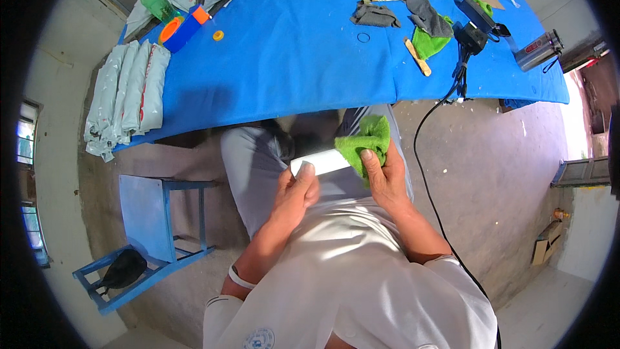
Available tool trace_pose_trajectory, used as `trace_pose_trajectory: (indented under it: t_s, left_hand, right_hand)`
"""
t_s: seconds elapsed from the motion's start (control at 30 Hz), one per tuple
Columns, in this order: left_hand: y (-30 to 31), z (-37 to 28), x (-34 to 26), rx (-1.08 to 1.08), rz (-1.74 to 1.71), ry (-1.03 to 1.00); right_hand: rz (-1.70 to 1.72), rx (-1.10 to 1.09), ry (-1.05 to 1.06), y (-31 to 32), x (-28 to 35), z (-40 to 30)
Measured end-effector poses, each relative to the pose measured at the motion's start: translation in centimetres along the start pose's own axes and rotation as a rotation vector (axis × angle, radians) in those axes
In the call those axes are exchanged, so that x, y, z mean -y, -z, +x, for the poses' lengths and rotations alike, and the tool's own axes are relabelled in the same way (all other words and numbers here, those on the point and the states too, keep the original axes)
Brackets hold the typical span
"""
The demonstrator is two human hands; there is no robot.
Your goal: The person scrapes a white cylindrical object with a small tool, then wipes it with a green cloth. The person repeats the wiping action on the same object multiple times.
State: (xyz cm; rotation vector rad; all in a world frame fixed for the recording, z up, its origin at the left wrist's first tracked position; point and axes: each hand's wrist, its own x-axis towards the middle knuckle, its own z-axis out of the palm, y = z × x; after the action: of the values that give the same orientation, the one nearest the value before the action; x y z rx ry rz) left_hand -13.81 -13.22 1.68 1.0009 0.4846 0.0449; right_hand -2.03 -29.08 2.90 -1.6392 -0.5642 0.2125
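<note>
My left hand [299, 189] holds one end of a white flat-sided bar [323, 163] above my lap, its thumb on top. A green cloth [364, 145] lies bunched over the bar's other end, and my right hand [385, 174] grips it there, thumb pressed on the fabric. How far the bar reaches under the cloth is hidden. What the bar is made of, I cannot tell. Both hands are off the table, between its front edge and my shirt.
On the blue-covered table [290, 72] lie plastic packets [131, 89], a tape dispenser [186, 26], a green bottle [156, 2], grey cloths [375, 14], a wooden stick [417, 57] and a steel flask [538, 51]. A black cable [422, 165] hangs at right. A blue chair [145, 213] stands at left.
</note>
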Motion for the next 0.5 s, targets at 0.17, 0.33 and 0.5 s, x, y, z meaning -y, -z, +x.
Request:
trace_pose_trajectory:
  t_s: [0.17,0.33,0.5]
  left_hand:
    - [0.3,0.0,0.7,0.095,-0.006,0.035]
    - [0.0,0.2,0.8,0.111,-0.048,0.062]
    - [-0.1,0.4,0.3,0.075,-0.135,0.064]
  right_hand:
    - [-0.132,-0.113,0.171,0.4,0.4,1.4]
    - [0.574,-0.164,-0.436,1.2,0.7,2.8]
    - [0.732,-0.107,-0.315,0.0,-0.1,1.6]
